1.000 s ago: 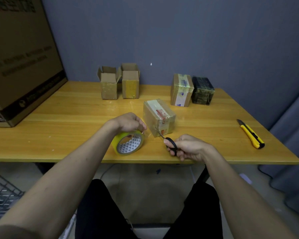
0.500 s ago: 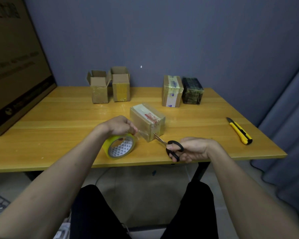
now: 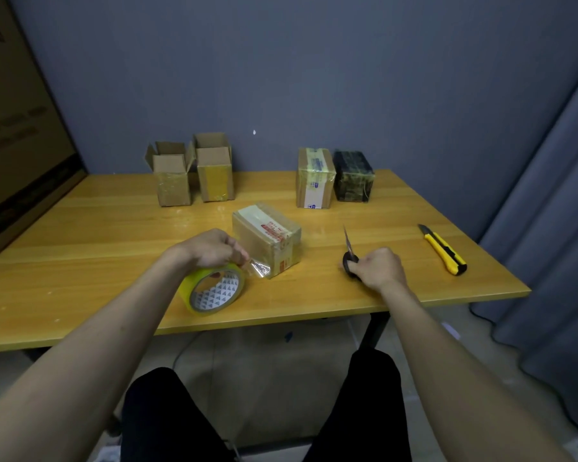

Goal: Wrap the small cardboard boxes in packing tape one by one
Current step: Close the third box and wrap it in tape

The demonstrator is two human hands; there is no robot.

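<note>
On the tabletop [image 3: 80, 248], near the front edge:
box: small cardboard box [image 3: 267, 240] sat mid-table, already glossy with tape
left hand: left hand [image 3: 211, 250] gripped the tape roll [image 3: 214, 290], pinching its loose end just beside the box
right hand: right hand [image 3: 379, 266] curled round the scissors [image 3: 349, 255], blades closed, well apart from the box
handling: looked light and stiff, probably slippery where taped, so grab it by the edges
waiting: two open boxes [image 3: 192, 173] at the back

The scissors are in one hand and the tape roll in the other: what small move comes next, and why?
Probably lay the scissors on the table. They point away from the wrapped box, and a loose tape end hangs near the left hand, needing smoothing down.
</note>
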